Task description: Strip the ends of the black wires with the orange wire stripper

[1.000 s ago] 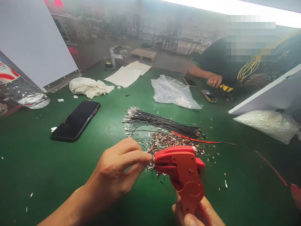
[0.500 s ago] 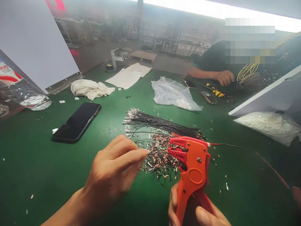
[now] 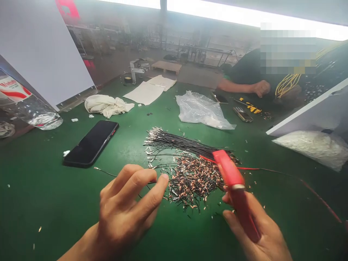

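My left hand (image 3: pixel 127 206) is over the table left of the cuttings, fingers curled around a thin black wire (image 3: pixel 105 172). The wire's terminal end sticks out to the left, and its other end points toward the cuttings. My right hand (image 3: pixel 258 224) is closed around the red handle of a wire stripper (image 3: pixel 231 174), turned so its narrow edge faces me and its jaws are hidden. Between the hands lies a pile of copper-tipped wire cuttings (image 3: pixel 195 177). Behind it rests a bundle of black wires (image 3: pixel 182 141) with metal terminals at the left end.
A phone (image 3: pixel 92 143), a white cloth (image 3: pixel 108 106) and a tilted water bottle (image 3: pixel 32 105) are at left. Further back lie paper (image 3: pixel 146 90) and a plastic bag (image 3: pixel 202 108). A red and black cord (image 3: pixel 280 172) runs right. Across the table, a co-worker's hand (image 3: pixel 261 88) is near yellow wires.
The stripper has turned from its broad orange side to its narrow red edge. My left hand has drawn slightly left and down, and a terminal-ended wire now shows beyond it.
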`<control>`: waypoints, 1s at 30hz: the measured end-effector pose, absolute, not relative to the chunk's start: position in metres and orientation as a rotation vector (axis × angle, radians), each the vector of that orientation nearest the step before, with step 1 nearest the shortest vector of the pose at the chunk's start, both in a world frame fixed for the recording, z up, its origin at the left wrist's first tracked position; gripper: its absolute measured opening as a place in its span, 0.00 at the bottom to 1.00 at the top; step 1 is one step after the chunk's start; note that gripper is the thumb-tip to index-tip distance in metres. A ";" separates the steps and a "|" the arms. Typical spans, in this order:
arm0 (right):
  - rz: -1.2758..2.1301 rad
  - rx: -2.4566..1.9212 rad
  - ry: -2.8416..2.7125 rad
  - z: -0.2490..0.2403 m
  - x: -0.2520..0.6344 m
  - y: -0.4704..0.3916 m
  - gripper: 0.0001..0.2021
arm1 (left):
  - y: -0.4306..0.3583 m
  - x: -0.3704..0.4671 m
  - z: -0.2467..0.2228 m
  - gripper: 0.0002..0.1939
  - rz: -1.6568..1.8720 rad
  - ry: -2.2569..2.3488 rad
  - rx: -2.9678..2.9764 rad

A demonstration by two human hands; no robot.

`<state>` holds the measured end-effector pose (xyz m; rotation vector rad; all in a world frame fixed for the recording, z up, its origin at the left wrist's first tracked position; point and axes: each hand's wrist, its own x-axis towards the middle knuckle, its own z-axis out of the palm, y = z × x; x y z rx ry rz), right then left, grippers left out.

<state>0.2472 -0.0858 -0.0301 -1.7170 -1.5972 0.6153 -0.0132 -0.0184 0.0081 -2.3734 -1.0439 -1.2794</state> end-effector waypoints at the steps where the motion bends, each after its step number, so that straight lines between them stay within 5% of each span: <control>1: 0.449 -1.710 -1.721 -0.032 0.251 -0.082 0.16 | -0.019 -0.013 0.008 0.10 -1.268 -1.045 -2.370; 7: -0.117 -1.272 -2.430 -0.049 0.253 -0.072 0.30 | -0.021 -0.012 0.006 0.05 -1.246 -0.974 -2.416; 15: 0.010 -1.380 -2.445 -0.053 0.228 -0.080 0.39 | -0.029 0.002 -0.018 0.07 -1.259 -0.835 -2.560; 21: 0.273 -1.258 -1.998 -0.037 0.224 -0.083 0.20 | -0.036 0.014 -0.034 0.09 -1.216 -0.776 -2.629; 30: 0.309 -1.255 -1.933 -0.036 0.214 -0.082 0.11 | -0.039 0.022 -0.039 0.12 -1.133 -0.752 -2.785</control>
